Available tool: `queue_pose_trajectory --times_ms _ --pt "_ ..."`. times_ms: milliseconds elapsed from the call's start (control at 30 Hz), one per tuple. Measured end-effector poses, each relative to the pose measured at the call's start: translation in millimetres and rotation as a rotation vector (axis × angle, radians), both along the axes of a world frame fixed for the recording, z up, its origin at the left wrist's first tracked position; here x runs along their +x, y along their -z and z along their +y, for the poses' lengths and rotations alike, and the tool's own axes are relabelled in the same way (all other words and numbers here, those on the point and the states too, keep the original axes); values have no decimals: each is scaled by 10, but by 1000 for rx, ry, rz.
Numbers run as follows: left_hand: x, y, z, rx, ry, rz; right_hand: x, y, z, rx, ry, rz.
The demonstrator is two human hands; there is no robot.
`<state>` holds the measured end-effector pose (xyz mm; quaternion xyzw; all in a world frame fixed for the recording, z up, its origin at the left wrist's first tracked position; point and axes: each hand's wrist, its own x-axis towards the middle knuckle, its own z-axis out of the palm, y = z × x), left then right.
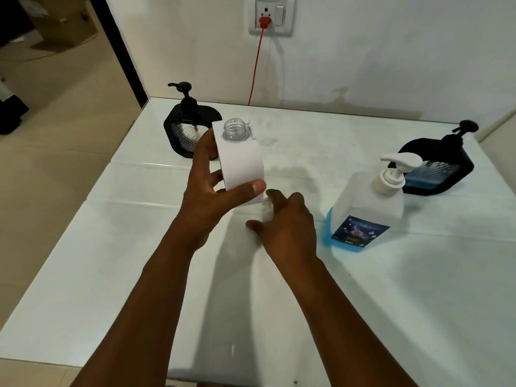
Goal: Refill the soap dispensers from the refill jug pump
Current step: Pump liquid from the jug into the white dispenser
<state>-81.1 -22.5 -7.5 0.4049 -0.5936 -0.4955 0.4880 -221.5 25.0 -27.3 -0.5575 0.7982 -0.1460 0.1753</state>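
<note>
My left hand (pixel 212 188) grips a white soap dispenser bottle (pixel 241 169) above the white table (pixel 111 261); its clear threaded neck is open, with no pump on it. My right hand (pixel 284 224) lies low over the table just below the bottle, fingers curled round a small white part (pixel 266 212), mostly hidden. The refill jug (pixel 363 208), clear with a white pump and a little blue soap at the bottom, stands to the right.
A black dispenser (pixel 185 129) with a clear patterned panel stands at the back left. Another black dispenser (pixel 438 169), holding blue liquid, stands at the back right behind the jug. A red cord (pixel 255 65) hangs from a wall socket (pixel 270 15).
</note>
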Motion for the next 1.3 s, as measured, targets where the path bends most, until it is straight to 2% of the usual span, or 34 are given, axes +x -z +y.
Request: queue_pose_trajectory --times_ms 167,333,433,533,633,700,800,900,1133,1200,1300 --pt "5 -28 -8 -16 -4 -1 -15 -316 40 8 -9 -21" --pt "62 -112 -47 -58 -47 46 -108 -1061 169 -93 -99 -57" --pt "42 -166 -42 -70 -7 46 -146 -1489 288 -277 -98 -105" --pt "-39 -159 -15 -40 85 45 -246 -1841 394 -571 -54 -138" --pt "-176 -147 45 20 203 34 -458 -1989 446 -824 49 -80" --pt "-263 -146 88 34 266 -2 -615 -1910 425 -885 134 -95" --pt "-389 -137 143 51 342 -57 -832 -1682 332 -847 252 -184" --pt "-482 -101 177 83 428 -109 -959 -1497 237 -683 328 -254" --pt "-729 -80 278 123 480 -135 -1114 -1286 98 -445 390 -552" --pt "-778 -75 288 117 469 -138 -1153 -1267 77 -401 352 -613" --pt "-822 -59 304 117 465 -149 -1183 -1305 41 -228 325 -673"
